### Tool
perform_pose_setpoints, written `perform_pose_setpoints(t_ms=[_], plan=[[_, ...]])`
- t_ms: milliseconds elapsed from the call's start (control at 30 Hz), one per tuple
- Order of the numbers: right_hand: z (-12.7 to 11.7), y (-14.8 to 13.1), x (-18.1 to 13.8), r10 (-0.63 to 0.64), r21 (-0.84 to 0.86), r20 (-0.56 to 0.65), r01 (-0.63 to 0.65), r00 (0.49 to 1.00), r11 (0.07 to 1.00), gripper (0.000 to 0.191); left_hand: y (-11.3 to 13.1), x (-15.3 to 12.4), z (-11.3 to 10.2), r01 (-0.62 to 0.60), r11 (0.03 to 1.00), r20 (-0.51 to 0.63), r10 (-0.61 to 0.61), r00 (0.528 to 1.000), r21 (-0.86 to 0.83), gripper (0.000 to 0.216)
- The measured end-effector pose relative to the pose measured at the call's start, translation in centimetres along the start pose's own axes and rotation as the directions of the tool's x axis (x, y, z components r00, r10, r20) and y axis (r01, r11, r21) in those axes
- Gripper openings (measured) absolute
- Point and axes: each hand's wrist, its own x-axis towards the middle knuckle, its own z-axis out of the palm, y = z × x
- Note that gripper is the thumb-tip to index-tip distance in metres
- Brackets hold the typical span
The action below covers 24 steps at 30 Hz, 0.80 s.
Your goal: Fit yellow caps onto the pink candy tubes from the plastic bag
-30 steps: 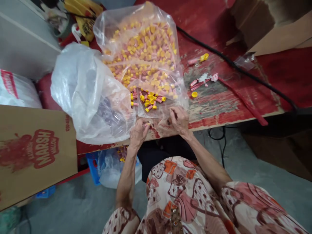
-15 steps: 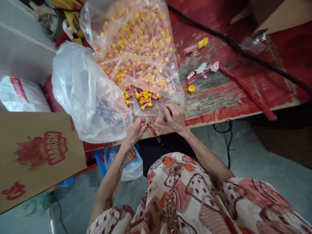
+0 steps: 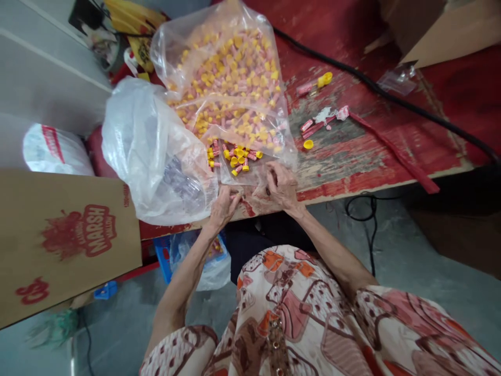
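Note:
My left hand [image 3: 225, 205] is at the table's front edge, thumb and fingers pinched together. What is between them is too small to make out. To its right my right hand [image 3: 282, 185] rests with curled fingers by the bag's lower corner; whatever its fingertips hold is hidden. Just beyond both hands lies a large clear plastic bag [image 3: 289, 137] full of small pink-and-white tubes with yellow caps. At the bag's mouth several capped tubes [image 3: 239, 157] show more sharply. A second, whitish plastic bag [image 3: 131, 133] with clear pieces inside lies left of my left hand.
On the worn red table [image 3: 352, 172] lie a loose yellow cap [image 3: 308, 144], an open-capped tube [image 3: 307, 89] and a red strip [image 3: 395, 149]. A black cable [image 3: 352, 71] crosses behind them. A cardboard box [image 3: 70, 250] stands at the left.
A yellow-capped tube showed in my left fingertips before; now no yellow is visible there. My right hand keeps nearly the same place. The whole view has shifted slightly.

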Motion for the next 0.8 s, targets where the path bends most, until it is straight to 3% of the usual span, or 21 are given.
perform_pose_setpoints(t_ms=[133,300,433,600,700,800], plan=[[1.3,-2.3,1.3,-0.147,-0.070,0.140,0.158,0.979,0.985,0.039,0.3,0.2,1.2,-0.095,0.993,-0.094,0.088,0.992,-0.076,0.005],[4.1,-4.1,3.3,-0.280,-0.171,0.417,0.378,0.865,0.910,0.037,1.3,-0.2,3.6,-0.078,0.997,-0.235,0.071,0.969,-0.024,0.014],[5.2,-3.4,3.9,-0.310,-0.199,0.499,0.455,0.809,0.868,0.031,2.0,-0.5,4.0,-0.098,0.995,-0.231,0.093,0.968,-0.010,0.016],[5.4,-3.1,3.8,-0.247,-0.266,0.485,0.410,0.839,0.873,0.023,1.8,-0.6,4.0,-0.086,0.996,-0.337,0.074,0.939,-0.020,0.015],[5.6,-3.2,3.9,-0.170,-0.351,0.479,0.366,0.861,0.862,0.029,1.7,-0.8,4.9,-0.119,0.993,-0.434,0.101,0.895,-0.014,0.016],[5.7,-3.2,4.0,-0.147,-0.376,0.455,0.339,0.878,0.862,0.034,2.0,-0.9,5.2,-0.140,0.989,-0.459,0.109,0.881,-0.034,0.018]])
